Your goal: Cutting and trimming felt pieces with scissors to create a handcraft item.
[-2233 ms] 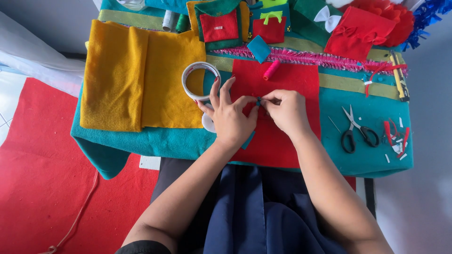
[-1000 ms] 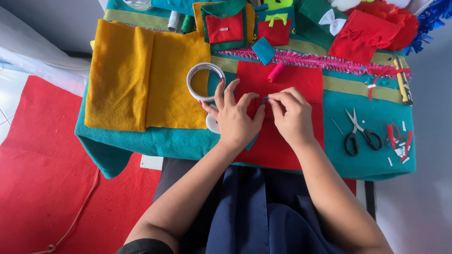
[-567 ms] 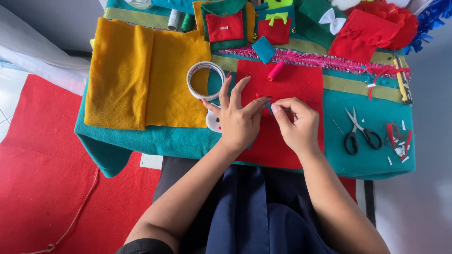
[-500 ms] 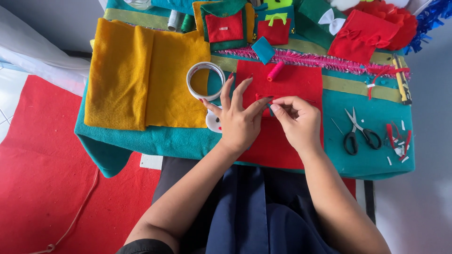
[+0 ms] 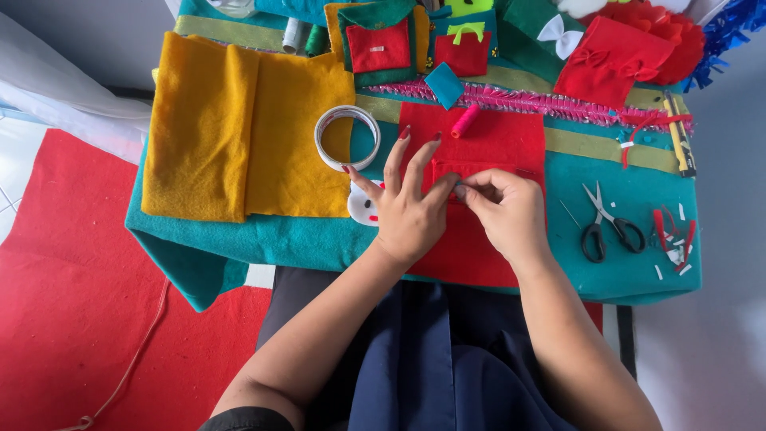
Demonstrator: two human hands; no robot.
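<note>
Bright, even daylight — soft faint shadows, no glare, sharp focus throughout, slight wide-angle bend at the edges.

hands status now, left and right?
Left hand: open, fingers spread flat on the red felt.
Right hand: fingertips pinched at the felt; held item too small to tell.

Grey wall (image 5: 96, 40) and red floor covering (image 5: 72, 319) (white sheet (image 5: 56, 104) at left), even daylight.
</note>
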